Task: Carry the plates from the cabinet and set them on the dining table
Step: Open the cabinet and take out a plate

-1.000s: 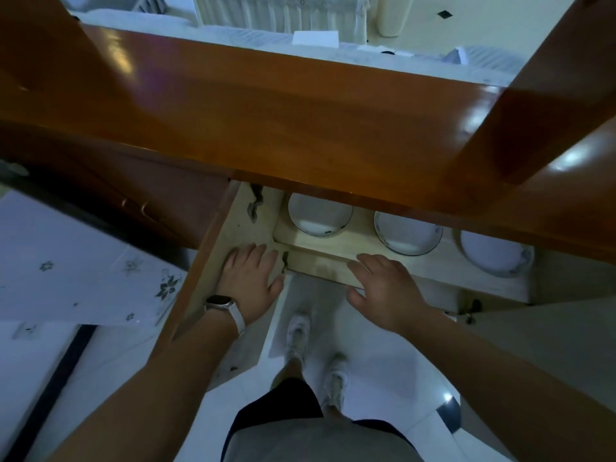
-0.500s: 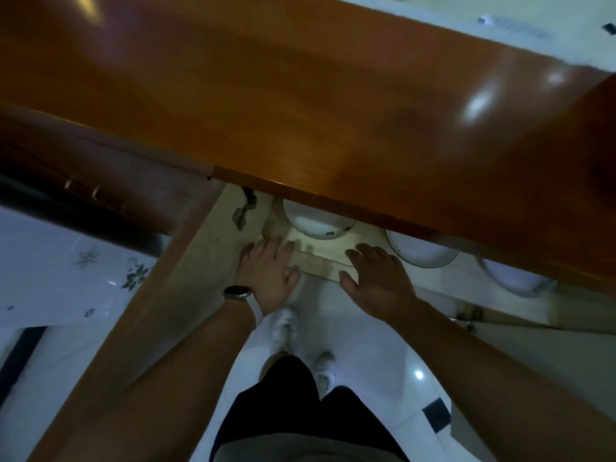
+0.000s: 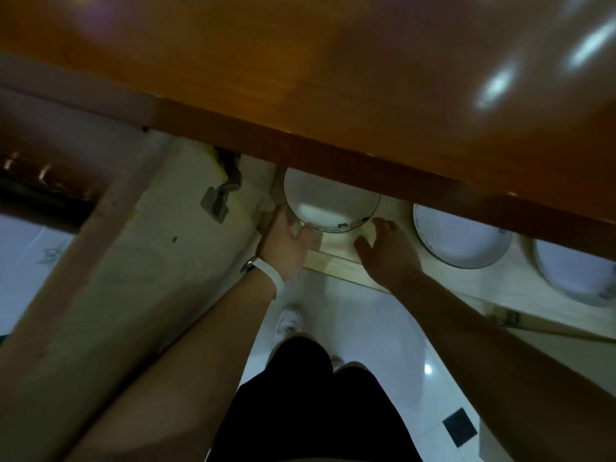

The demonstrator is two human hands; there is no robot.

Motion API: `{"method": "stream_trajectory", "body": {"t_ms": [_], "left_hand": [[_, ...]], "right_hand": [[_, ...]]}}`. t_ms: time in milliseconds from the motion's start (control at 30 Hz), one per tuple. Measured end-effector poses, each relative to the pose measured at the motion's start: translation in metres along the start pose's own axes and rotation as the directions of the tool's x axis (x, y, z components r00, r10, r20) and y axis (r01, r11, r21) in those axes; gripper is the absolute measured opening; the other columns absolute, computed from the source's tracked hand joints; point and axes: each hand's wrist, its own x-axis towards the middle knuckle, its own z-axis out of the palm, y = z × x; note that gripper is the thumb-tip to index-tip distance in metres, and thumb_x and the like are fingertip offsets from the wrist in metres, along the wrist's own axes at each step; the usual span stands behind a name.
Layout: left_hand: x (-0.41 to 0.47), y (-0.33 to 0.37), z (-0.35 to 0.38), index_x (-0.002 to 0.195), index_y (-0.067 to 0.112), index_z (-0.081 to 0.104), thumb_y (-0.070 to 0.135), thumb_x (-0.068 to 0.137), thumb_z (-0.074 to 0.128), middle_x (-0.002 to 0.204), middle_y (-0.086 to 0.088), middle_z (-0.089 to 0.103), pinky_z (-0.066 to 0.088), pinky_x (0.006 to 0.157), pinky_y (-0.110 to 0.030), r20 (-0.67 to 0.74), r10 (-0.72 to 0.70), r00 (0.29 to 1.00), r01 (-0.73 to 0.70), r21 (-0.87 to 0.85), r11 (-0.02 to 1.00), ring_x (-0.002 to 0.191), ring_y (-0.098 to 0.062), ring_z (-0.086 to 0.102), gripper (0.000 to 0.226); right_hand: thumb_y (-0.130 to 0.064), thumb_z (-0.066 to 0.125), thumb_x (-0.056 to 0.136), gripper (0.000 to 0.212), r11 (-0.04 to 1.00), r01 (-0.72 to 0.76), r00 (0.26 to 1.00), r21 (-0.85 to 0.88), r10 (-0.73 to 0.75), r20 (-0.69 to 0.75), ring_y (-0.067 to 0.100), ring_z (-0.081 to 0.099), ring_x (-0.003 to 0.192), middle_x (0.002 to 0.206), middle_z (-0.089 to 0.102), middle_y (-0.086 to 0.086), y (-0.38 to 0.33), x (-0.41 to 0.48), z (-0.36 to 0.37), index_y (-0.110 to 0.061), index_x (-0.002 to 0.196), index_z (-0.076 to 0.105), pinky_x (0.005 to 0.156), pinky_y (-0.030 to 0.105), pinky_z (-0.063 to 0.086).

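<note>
The first plate (image 3: 328, 203) sits on the cabinet shelf (image 3: 340, 265), between the two hands and a little past them. Its far half is hidden under the brown cabinet top (image 3: 300, 78). A second plate (image 3: 460, 238) lies just to the right of the right hand (image 3: 386, 251), and a third plate (image 3: 576, 275) lies farther out the same way.

A moment ago both hands lay flat on the front edge of the shelf. Now they have slid forward to the first plate. The left hand (image 3: 286, 241) is at the plate's left edge, with its thumb by the near rim. The picture is dim and blurry there, so it cannot be told whether this hand has taken hold yet. The right hand is spread wide, its fingertips just beside the plate's right edge, and it holds nothing.

This looks like the start of the first pick-up. No plate has left the shelf, so all the carrying is still to do. The open cabinet door (image 3: 133, 261) stands off to the left of the left hand.
</note>
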Motion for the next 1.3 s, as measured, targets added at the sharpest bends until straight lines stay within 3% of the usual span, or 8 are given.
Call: {"method": "stream_trajectory", "body": {"t_ms": [67,133,267,333,533,667,833,1300], "left_hand": [[0.012,0.000,0.006,0.128,0.019,0.046,0.020,0.091,0.060,0.111,-0.004,0.063,0.053,0.090,-0.033,-0.030,-0.049,0.998,0.046,-0.094,0.994,0.102,-0.012,0.061,0.040],[0.022,0.002,0.011,0.112,0.032,0.046,0.016,0.092,0.060,0.090,0.000,0.062,0.053,0.066,-0.021,-0.085,-0.079,0.993,0.064,-0.163,0.984,0.078,-0.005,0.062,0.030],[0.040,0.005,0.018,0.091,0.020,0.054,0.012,0.095,0.055,0.080,-0.005,0.057,0.040,0.040,-0.017,-0.060,-0.237,0.970,0.209,-0.301,0.930,0.059,-0.016,0.054,0.009],[0.048,0.002,0.021,0.082,0.017,0.055,0.012,0.096,0.054,0.079,-0.010,0.057,0.038,0.042,-0.021,-0.040,-0.296,0.954,0.270,-0.308,0.912,0.055,-0.017,0.053,0.015],[0.055,-0.003,0.022,0.105,0.007,0.056,0.000,0.092,0.054,0.082,-0.012,0.064,0.043,0.040,-0.018,-0.008,-0.304,0.953,0.287,-0.305,0.908,0.055,-0.015,0.063,0.015],[0.050,-0.005,0.023,0.120,0.000,0.051,-0.006,0.089,0.055,0.087,-0.017,0.060,0.045,0.046,-0.027,-0.020,-0.285,0.958,0.263,-0.330,0.906,0.065,-0.028,0.061,0.032],[0.036,-0.008,0.024,0.134,0.005,0.042,-0.012,0.088,0.049,0.090,-0.012,0.056,0.041,0.044,-0.024,0.012,-0.271,0.962,0.250,-0.433,0.866,0.060,-0.019,0.051,0.049],[-0.058,0.016,-0.016,0.128,0.044,0.040,-0.004,0.087,0.056,0.117,0.002,0.060,0.059,0.074,-0.046,0.118,-0.210,0.971,0.237,-0.313,0.920,0.099,-0.024,0.062,0.066]], "right_hand": [[-0.040,0.052,0.094,0.057,0.992,-0.076,0.997,0.100,0.077,-0.003,0.034,0.055,0.116,0.135,0.052,0.016,0.004,0.012,0.007,-0.009,0.141,0.040,0.094,0.050,0.049],[-0.040,0.054,0.092,0.053,0.973,-0.137,0.990,0.186,0.141,-0.008,0.032,0.061,0.107,0.124,0.060,0.015,0.005,0.023,0.013,-0.008,0.134,0.046,0.089,0.050,0.053],[-0.038,0.057,0.093,0.023,0.926,-0.190,0.981,0.327,0.193,0.024,0.031,0.065,0.084,0.094,0.070,0.016,0.008,0.044,0.029,-0.023,0.077,0.052,0.081,0.047,0.055],[-0.038,0.059,0.092,0.013,0.868,-0.250,0.967,0.430,0.242,0.074,0.035,0.064,0.097,0.106,0.068,0.018,0.013,0.054,0.037,-0.025,0.089,0.055,0.090,0.051,0.052],[-0.025,0.064,0.087,0.021,0.604,-0.376,0.912,0.702,0.376,0.165,0.019,0.060,0.061,0.071,0.065,0.004,0.008,0.067,0.045,-0.024,0.072,0.050,0.062,0.037,0.053],[-0.009,0.063,0.086,0.023,0.527,-0.344,0.914,0.777,0.376,0.149,0.015,0.059,0.056,0.071,0.061,0.002,0.003,0.067,0.044,-0.024,0.074,0.050,0.047,0.027,0.050],[0.004,0.059,0.083,0.028,0.466,-0.300,0.935,0.833,0.316,0.160,0.030,0.067,0.083,0.094,0.063,0.010,0.005,0.055,0.039,-0.022,0.092,0.052,0.069,0.049,0.061],[0.009,0.058,0.080,0.051,0.464,-0.229,0.971,0.856,0.174,0.166,0.026,0.063,0.107,0.122,0.059,0.011,0.017,-0.059,-0.001,-0.013,0.125,0.046,0.075,0.045,0.061]]}}
